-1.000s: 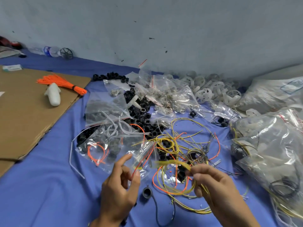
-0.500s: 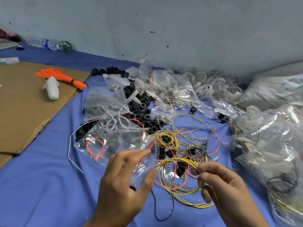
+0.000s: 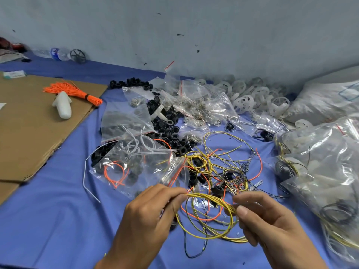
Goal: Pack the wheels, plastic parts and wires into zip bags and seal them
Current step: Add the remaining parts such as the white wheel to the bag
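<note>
At the near edge, a bundle of yellow wires point(image 3: 209, 199) is held between two hands above a blue-covered table point(image 3: 48, 220). One end of the bundle is pinched by the curled fingers and thumb of the left hand point(image 3: 147, 216). The other end is pinched by the thumb and fingers of the right hand point(image 3: 272, 222), and loops of the wire hang down to the table between them.

Just beyond the left hand, a clear zip bag point(image 3: 136, 167) is laid flat, with an orange wire and pale wires seen inside. White print can be made out along its red seal strip, but it is too blurred to be read. To the right of this bag, a loose tangle of wires point(image 3: 229, 167) in yellow, orange and black is spread on the table. Large clear bags point(image 3: 320, 162) are piled at the right edge.

Further back, black plastic parts point(image 3: 169, 129) are heaped among more zip bags, and white wheels point(image 3: 242, 101) are stacked near the wall point(image 3: 194, 26). At the left, orange cable ties point(image 3: 73, 92) and a white plastic piece point(image 3: 63, 105) are set on a cardboard sheet point(image 3: 29, 123). Against the wall, a water bottle point(image 3: 56, 54) lies on its side, its blue label unreadable.
</note>
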Available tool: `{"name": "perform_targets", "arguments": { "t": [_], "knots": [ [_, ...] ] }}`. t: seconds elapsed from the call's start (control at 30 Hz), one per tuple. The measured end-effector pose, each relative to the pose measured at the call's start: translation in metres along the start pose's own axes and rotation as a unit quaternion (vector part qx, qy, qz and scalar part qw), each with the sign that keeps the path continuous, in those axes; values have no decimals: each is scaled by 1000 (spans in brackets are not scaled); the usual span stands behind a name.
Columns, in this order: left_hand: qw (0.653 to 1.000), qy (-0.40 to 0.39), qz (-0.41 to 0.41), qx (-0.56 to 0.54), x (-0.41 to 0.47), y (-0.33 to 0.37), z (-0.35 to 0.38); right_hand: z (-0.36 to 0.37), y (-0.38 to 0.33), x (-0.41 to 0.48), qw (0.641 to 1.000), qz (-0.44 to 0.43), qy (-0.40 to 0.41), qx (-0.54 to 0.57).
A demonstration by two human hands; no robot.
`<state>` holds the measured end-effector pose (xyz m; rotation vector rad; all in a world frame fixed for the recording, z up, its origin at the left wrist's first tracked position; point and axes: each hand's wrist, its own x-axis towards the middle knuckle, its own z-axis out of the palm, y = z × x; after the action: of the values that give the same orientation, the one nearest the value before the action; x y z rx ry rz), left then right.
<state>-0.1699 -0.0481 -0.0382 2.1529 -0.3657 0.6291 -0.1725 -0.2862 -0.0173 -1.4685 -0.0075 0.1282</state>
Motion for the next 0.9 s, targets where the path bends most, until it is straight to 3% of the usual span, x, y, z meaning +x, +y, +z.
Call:
{"name": "perform_targets", "arguments": {
  "t": [0.17,0.33,0.53,0.67,0.9],
  "knots": [
    [997,28,-63,17,-2,-12,-15,-21,-5,-5,999,-9,43,-26],
    [996,-19,-77,31,-12,-14,-11,-30,2,-9,997,20,76,-22],
    [987,-2,-157,36,-20,-21,-1,-42,9,-14,990,50,130,27],
    [976,-42,-199,81,-21,-23,14,-42,16,-12,988,63,133,46],
    [971,-32,-209,112,-18,-29,20,-15,29,9,983,86,97,133]
  ]
}}
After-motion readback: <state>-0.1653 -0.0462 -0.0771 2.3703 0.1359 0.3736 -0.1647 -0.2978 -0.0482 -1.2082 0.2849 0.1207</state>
